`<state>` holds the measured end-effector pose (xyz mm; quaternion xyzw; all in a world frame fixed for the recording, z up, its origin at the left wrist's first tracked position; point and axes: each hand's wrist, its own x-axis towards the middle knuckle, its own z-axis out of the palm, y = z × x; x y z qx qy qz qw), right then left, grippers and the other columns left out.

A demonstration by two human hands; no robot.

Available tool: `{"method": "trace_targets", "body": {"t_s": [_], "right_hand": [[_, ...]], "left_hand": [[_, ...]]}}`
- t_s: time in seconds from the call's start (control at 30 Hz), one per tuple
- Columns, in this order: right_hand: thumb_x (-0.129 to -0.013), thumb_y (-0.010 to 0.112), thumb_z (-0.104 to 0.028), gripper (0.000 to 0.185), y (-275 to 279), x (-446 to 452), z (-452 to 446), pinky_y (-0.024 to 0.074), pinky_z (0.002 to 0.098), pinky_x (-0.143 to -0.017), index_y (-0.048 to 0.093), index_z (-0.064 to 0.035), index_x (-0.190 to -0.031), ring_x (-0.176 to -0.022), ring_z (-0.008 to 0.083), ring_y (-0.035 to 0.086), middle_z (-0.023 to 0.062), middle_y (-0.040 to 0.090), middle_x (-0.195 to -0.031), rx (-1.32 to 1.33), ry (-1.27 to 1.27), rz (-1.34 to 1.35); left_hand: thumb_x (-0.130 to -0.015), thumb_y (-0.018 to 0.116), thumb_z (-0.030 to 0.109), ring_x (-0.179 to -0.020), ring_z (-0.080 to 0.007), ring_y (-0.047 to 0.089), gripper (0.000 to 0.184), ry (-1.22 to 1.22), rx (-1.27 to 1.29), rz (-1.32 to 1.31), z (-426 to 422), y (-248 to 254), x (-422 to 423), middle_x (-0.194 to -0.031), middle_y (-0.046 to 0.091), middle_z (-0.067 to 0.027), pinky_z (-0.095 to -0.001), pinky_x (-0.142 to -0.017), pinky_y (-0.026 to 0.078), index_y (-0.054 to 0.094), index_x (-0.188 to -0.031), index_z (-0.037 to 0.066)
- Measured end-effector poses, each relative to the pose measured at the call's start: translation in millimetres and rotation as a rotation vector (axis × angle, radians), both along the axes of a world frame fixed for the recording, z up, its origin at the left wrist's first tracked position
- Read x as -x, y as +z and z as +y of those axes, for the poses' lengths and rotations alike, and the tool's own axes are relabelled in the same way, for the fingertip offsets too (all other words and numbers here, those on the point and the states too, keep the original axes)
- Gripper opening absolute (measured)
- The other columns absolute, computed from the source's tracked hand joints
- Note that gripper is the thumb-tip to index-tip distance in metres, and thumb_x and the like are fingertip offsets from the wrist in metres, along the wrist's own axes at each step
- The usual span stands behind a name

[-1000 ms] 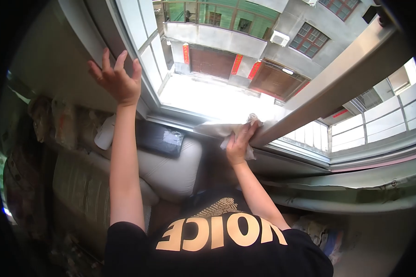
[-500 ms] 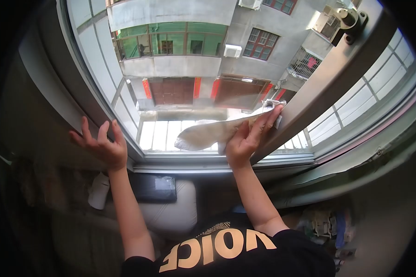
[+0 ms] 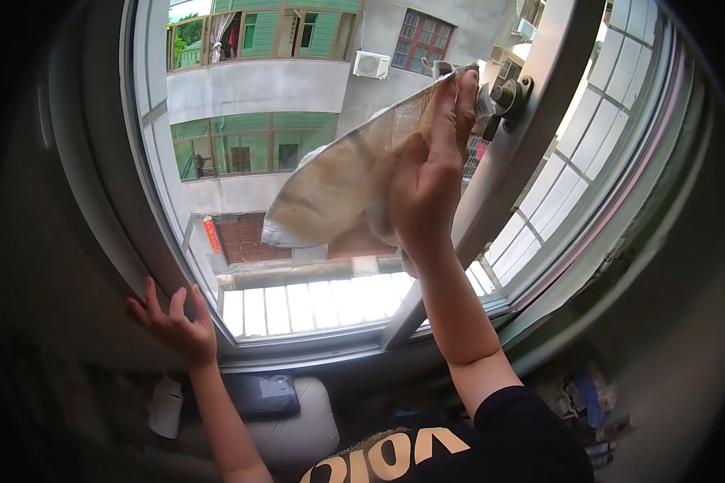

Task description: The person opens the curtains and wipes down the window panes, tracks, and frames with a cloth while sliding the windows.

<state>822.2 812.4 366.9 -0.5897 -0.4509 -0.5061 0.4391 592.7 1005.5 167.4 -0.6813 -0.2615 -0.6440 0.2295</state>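
Note:
My right hand (image 3: 435, 177) presses a pale, stained cloth (image 3: 338, 177) against the window pane, beside the metal sash bar (image 3: 503, 169). The cloth's top edge is under my fingers, and its loose part spreads down to the left. Just right of my fingertips is a dark window latch (image 3: 509, 98). Low on the left, my left hand (image 3: 177, 326) has its fingers spread and holds nothing. Its fingertips are at the left window frame (image 3: 97, 193).
Below the sill (image 3: 298, 348) lie a dark packet (image 3: 267, 394) on a light padded surface (image 3: 310, 427) and a white object (image 3: 165, 406). A pale curtain (image 3: 612, 258) hangs at the right. Outside stands a building with an air-conditioning unit (image 3: 371, 64).
My right hand has moved up the pane with the cloth, which now hangs more spread out. The view has tilted upward, and my left hand appears lower, its fingers still apart.

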Motion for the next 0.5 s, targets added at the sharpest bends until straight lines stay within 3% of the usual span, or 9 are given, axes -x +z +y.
{"method": "trace_targets", "body": {"t_s": [0.17,0.4,0.43,0.47,0.5], "right_hand": [[-0.084,0.039,0.007,0.054,45.1,-12.0,12.6,0.0203,0.0395,-0.118,0.040,0.0126,-0.138,-0.144,0.0360,0.024,0.0286,0.030,-0.151,-0.200,-0.023,-0.046],[-0.080,0.039,0.009,0.053,121.0,-24.4,14.1,0.0218,0.0372,-0.118,0.044,0.0148,-0.133,-0.142,0.0390,0.026,0.0330,0.033,-0.147,-0.208,0.073,-0.123],[-0.080,0.047,0.004,0.052,140.5,-42.3,15.8,0.0217,0.0438,-0.118,0.048,0.0134,-0.131,-0.141,0.0390,0.031,0.0302,0.037,-0.146,-0.229,0.026,-0.165],[-0.080,0.047,0.004,0.052,163.2,-58.6,19.4,0.0217,0.0438,-0.118,0.048,0.0134,-0.131,-0.141,0.0390,0.031,0.0302,0.037,-0.146,-0.233,0.031,-0.180],[-0.081,0.048,0.003,0.046,185.9,-73.1,22.9,0.0286,0.0420,-0.112,0.051,0.0125,-0.126,-0.133,0.0399,0.039,0.0302,0.045,-0.136,-0.332,0.025,-0.232]], "left_hand": [[-0.085,0.072,0.011,-0.135,-0.0460,0.033,0.034,-0.004,-0.003,-0.003,-1.9,2.2,0.1,-0.137,0.047,-0.0181,-0.0603,-0.111,0.027,0.050,-0.110,0.014],[-0.084,0.072,0.010,-0.136,-0.0457,0.033,0.035,-0.038,0.041,-0.012,-3.2,-0.4,1.8,-0.139,0.046,-0.0174,-0.0603,-0.112,0.027,0.049,-0.110,0.014],[-0.084,0.072,0.010,-0.136,-0.0457,0.033,0.035,-0.037,0.036,-0.028,-3.4,-0.5,1.6,-0.139,0.046,-0.0174,-0.0603,-0.112,0.027,0.049,-0.110,0.014],[-0.084,0.072,0.010,-0.136,-0.0456,0.033,0.035,-0.039,0.039,-0.028,-3.1,-0.4,1.9,-0.139,0.046,-0.0173,-0.0601,-0.112,0.027,0.049,-0.110,0.014],[-0.084,0.072,0.010,-0.136,-0.0456,0.033,0.034,-0.042,0.042,-0.028,-3.1,-0.4,2.1,-0.139,0.046,-0.0171,-0.0599,-0.112,0.027,0.049,-0.110,0.014]]}}
